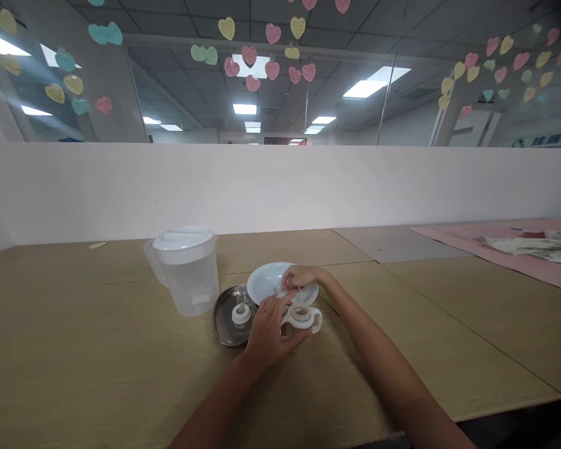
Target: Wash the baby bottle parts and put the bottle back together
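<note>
White cup (301,323) looks light, stiff; take its handle (320,320). Left hand (271,329) clasps the cup; right hand (301,276), grip unclear.

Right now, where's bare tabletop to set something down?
Bare: the table left of the pitcher, nearer than the small pale scrap; and right of the right forearm, toward the pink sheet. Crowded: centre, with pitcher, metal tray, white bowl and white handled vessel bunched around the left hand and right hand.
</note>
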`<state>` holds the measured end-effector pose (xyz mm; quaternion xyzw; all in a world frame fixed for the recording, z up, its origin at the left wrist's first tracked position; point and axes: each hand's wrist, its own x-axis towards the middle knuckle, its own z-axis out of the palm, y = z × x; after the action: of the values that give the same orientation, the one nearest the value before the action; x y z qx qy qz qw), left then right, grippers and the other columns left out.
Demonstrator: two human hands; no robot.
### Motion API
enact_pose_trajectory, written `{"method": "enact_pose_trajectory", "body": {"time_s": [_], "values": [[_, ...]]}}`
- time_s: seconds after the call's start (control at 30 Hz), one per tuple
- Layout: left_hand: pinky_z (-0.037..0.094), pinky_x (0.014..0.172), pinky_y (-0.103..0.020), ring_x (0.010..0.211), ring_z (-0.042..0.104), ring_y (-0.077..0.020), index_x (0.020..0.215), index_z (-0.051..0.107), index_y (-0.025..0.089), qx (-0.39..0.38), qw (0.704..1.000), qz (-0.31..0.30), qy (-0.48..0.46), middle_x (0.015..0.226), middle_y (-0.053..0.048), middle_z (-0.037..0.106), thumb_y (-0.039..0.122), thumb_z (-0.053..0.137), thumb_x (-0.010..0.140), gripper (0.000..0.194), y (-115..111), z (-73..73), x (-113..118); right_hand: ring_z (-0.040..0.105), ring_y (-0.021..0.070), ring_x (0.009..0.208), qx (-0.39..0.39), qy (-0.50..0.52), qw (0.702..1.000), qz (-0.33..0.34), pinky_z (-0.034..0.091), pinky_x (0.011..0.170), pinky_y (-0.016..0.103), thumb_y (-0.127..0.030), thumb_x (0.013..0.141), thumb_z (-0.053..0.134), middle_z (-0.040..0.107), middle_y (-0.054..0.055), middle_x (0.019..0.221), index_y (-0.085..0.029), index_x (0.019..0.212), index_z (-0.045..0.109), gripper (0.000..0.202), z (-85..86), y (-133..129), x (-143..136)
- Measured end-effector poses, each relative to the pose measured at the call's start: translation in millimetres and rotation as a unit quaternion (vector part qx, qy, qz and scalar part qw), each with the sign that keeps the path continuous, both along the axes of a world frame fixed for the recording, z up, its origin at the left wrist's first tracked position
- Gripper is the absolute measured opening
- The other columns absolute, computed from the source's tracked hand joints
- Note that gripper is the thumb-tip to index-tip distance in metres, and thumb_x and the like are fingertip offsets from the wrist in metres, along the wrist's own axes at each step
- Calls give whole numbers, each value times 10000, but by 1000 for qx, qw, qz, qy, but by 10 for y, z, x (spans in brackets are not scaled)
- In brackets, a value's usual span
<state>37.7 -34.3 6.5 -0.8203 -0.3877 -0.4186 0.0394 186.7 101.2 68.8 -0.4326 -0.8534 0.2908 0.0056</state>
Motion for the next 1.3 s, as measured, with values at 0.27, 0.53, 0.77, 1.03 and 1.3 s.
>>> {"method": "enact_pose_trajectory", "body": {"time_s": [0.27, 0.53, 0.77, 1.03, 1.3], "values": [[429, 865, -423, 917, 557, -236, 1181, 458, 179, 14, 1000, -1, 3, 964, -79, 624, 578, 589, 708, 633, 4, 4, -2, 514, 87, 555, 15, 286, 958, -22, 428, 510, 189, -203, 822, 439, 611, 18, 672, -165, 831, 466, 48, 613, -472, 200], [408, 805, -359, 853, 556, -208, 903, 511, 197, 47, 986, 117, -111, 872, -55, 601, 316, 458, 803, 164, 128, 19, -279, 535, 82, 592, -19, 214, 972, 93, 441, 583, 209, -235, 849, 448, 618, 2, 700, -155, 931, 505, 128, 847, -860, 202], [381, 775, -367, 838, 562, -228, 766, 504, 191, -153, 913, 363, -103, 802, -44, 612, 114, 439, 692, 125, 280, 96, -493, 601, 109, 664, -95, 139, 979, 116, 490, 634, 230, -160, 739, 535, 653, 23, 762, -145, 904, 505, 169, 776, -833, 182], [403, 703, -292, 794, 586, -194, 737, 536, 189, -221, 924, 301, -80, 843, -53, 638, 75, 400, 685, 185, 304, 52, -509, 622, 119, 615, -101, 70, 991, 51, 499, 593, 233, -107, 658, 567, 635, -16, 726, -195, 1150, 456, 512, 717, -814, 209], [402, 641, -303, 747, 575, -213, 768, 519, 202, -155, 913, 349, -142, 790, -55, 613, 140, 387, 742, 148, 323, 81, -589, 630, 149, 598, -96, 32, 995, 17, 499, 527, 228, -270, 700, 638, 643, 17, 679, -179, 1071, 491, 410, 732, -875, 198]]}}
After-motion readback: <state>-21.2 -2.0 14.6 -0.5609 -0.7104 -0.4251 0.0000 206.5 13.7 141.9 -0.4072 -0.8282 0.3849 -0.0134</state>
